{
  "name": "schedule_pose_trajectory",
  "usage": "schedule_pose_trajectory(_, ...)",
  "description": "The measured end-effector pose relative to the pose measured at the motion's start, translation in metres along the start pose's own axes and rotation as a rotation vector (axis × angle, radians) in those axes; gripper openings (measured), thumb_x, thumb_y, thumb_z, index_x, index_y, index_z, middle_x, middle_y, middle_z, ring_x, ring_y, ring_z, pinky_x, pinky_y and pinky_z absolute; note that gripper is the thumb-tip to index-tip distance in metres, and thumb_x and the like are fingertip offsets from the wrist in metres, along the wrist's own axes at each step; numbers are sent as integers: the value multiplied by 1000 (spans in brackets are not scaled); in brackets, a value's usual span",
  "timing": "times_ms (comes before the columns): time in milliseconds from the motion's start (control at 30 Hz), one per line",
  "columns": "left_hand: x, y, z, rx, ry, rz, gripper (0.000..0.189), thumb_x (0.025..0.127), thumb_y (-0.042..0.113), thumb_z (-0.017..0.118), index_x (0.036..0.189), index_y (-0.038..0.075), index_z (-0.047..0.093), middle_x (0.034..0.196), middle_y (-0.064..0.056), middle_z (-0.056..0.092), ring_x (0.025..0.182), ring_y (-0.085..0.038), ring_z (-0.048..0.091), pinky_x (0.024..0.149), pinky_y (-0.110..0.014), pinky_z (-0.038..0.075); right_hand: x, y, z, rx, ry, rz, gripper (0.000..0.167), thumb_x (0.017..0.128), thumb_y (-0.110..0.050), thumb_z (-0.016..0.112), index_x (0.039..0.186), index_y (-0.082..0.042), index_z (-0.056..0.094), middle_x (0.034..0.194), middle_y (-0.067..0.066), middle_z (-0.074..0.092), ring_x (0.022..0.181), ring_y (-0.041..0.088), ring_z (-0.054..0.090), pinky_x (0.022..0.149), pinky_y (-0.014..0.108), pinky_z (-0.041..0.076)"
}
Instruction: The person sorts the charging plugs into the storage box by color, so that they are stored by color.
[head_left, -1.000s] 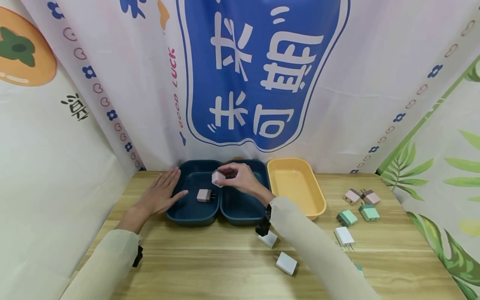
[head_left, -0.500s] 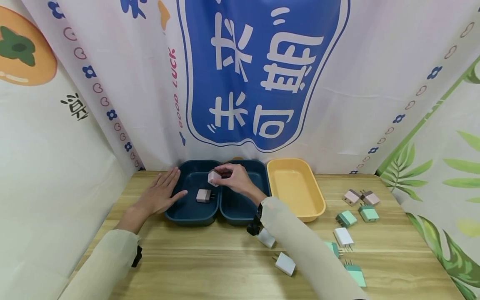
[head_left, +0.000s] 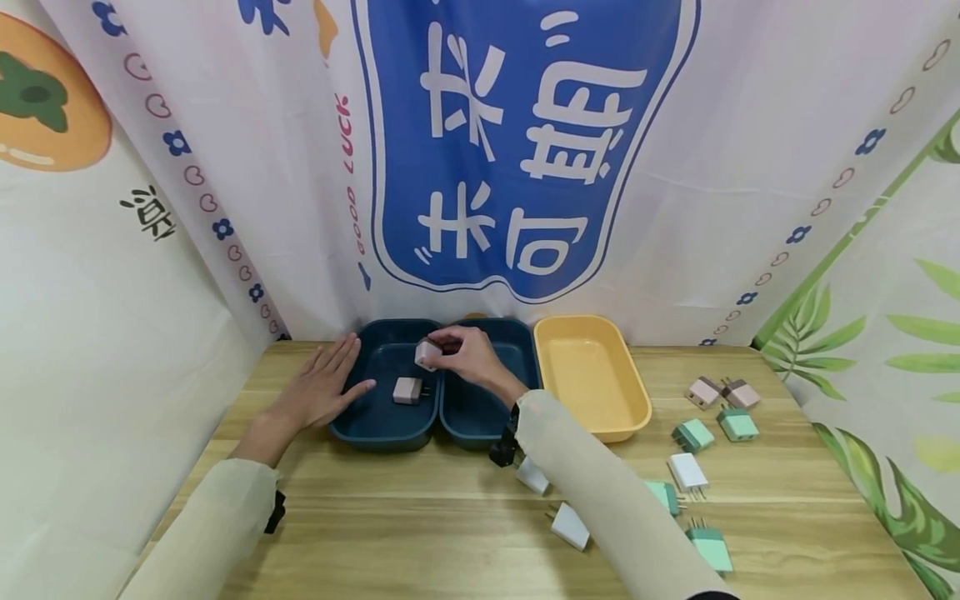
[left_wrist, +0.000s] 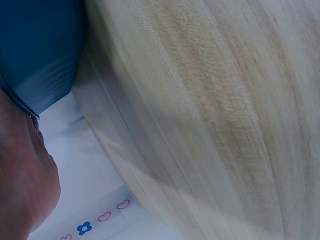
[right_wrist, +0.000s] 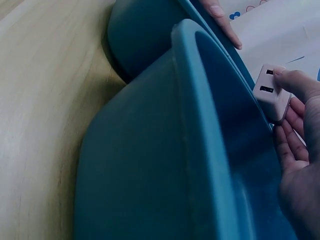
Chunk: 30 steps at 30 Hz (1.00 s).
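Right hand (head_left: 474, 357) pinches a pink charger (head_left: 427, 355) over the left blue tray (head_left: 384, 445)

The right forearm, in a pale sleeve (head_left: 603, 487), slants in from the lower right, passing the near corner of the yellow tray (head_left: 591, 387) and reaching over the middle blue tray (head_left: 486, 442). At its end, the thumb and fingers hold the charger between them, its pale end tipped down and towards the person. The right wrist view shows the thumb on the face with two ports (right_wrist: 266, 89) and the other fingers behind and below. The charger hangs above the right side of the left blue tray, near the rim where the two blue trays meet. Inside that tray, a second pink charger (head_left: 407, 391) lies on its side, prongs pointing right.

The left hand (head_left: 321, 387) lies along the outer rim of the same tray, fingers straight and close together, thumb spread wide over the inside. It grips nothing; in the left wrist view its fingertips are out of sight.

On the table (head_left: 360, 533), white chargers (head_left: 572, 527) lie on either side of the right forearm; beyond it are green chargers (head_left: 710, 550) and two more pink ones (head_left: 703, 392).
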<state>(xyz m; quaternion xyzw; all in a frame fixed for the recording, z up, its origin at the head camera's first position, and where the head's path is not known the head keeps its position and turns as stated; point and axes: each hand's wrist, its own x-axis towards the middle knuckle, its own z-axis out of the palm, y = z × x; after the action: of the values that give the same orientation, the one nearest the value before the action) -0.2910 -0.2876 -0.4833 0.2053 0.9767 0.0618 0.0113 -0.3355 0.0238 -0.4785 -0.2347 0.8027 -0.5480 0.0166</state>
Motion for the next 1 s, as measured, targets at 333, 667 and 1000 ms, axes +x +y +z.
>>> schedule_pose_trajectory(333,-2,2,0,-13,23,-4,91,109,61,41,168,-2,13,176,-24,10,163,-42,9,130,-64,6,0,0,-6,6,27,-21,46,92,-20,85,132,0,72,132,13,72,124,36,66,105,40,57)
schedule_pose_trajectory(667,-3,1,0,-9,15,-7,91,110,62,39,168,-3,13,176,-23,8,163,-41,7,130,-64,6,-4,-2,-19,-21,-9,-26,46,92,-21,85,132,-1,72,131,15,72,121,32,68,104,40,57)
schedule_pose_trajectory(1000,-1,1,0,12,4,-12,92,110,64,36,168,-2,11,176,-23,9,163,-41,8,130,-64,8,-12,-5,-36,-39,-70,-17,48,92,-22,85,133,0,72,130,16,72,119,33,69,103,43,57)
